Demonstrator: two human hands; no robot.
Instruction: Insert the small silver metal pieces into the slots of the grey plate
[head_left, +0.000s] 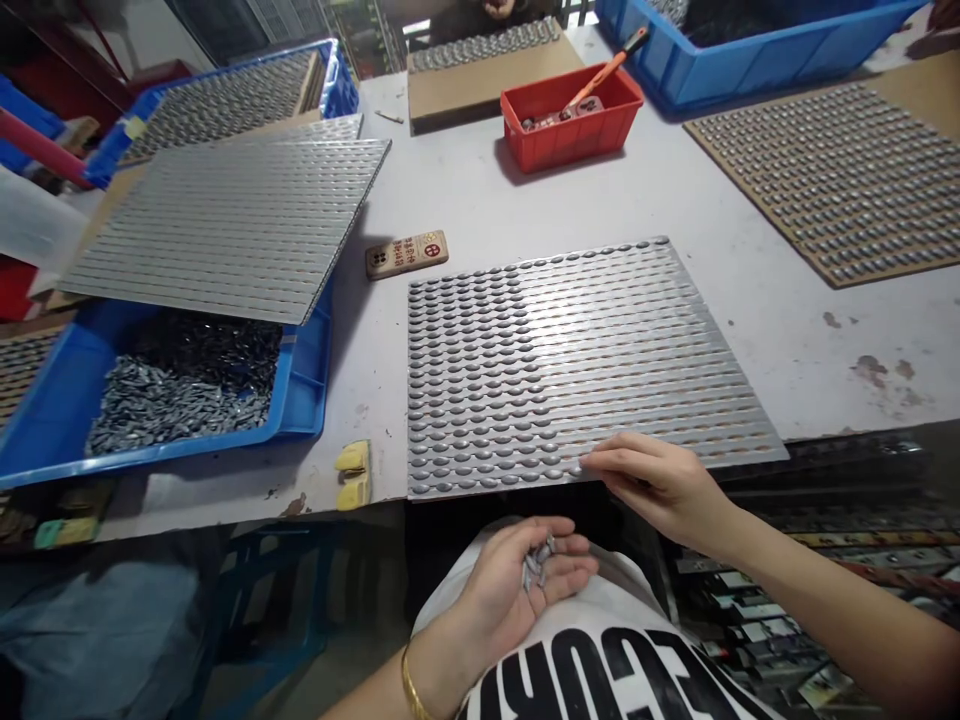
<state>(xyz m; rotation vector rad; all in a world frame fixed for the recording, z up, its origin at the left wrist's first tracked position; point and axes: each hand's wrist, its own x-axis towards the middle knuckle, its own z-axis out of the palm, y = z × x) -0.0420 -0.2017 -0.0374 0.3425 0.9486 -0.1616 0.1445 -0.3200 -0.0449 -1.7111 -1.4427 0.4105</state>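
A flat silver ribbed sheet (570, 370) lies on the pale table, with rows of small grey oval metal pieces seated across it. Its pieces are densest on the left side. My right hand (652, 480) rests at the sheet's near edge, fingertips on the lowest rows; I cannot tell whether they pinch a piece. My left hand (517, 585) is cupped palm up above my lap, below the table edge. A small bunch of grey metal pieces (538, 562) lies in its palm. A gold bangle circles that wrist.
To the left, a second ribbed sheet (225, 230) tilts over a blue crate (304, 385) of loose grey pieces. A red bin (570, 135) holds an orange-handled tool. A brown board (832, 180) carries rows of pieces at right. A co-worker's hand (499, 8) shows at the far top.
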